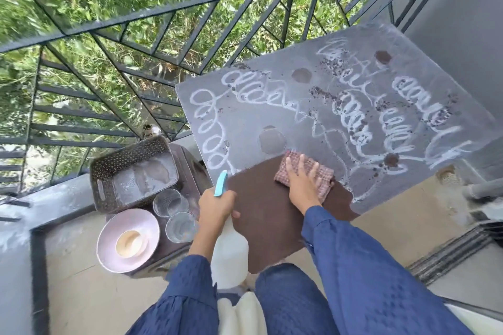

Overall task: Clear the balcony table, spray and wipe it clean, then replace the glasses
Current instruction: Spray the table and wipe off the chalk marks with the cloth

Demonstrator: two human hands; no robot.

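Black metal railing (174, 12) fences the balcony from thick green foliage, and the bench (351, 62) stands close to it, on the right. Most of the bench top is grey with dust, looped over with white foamy swirls and dotted with dark specks and a few round dark marks. Its near corner shows a wiped patch of plain dark brown.

At the far edge of that patch lies a checked cloth (325, 174), folded. The right grip (302, 185) is released: its fingers are straight and spread, pressing flat on the cloth. The left grip (217, 205) is clenched around the neck of a white spray bottle (230, 253), whose blue trigger points up and away. The bottle hangs over the bench's near left edge. Both arms wear blue sleeves.

Left of the bench stands a low side bench (190, 163), dark brown. It carries a woven brown basket (109, 171) at the back. Two clear glasses (170, 202) stand upright just in front of the basket, one just beside the other. Next to them, on the left, is a pink bowl (109, 250) with a small cream cup (128, 242) inside.
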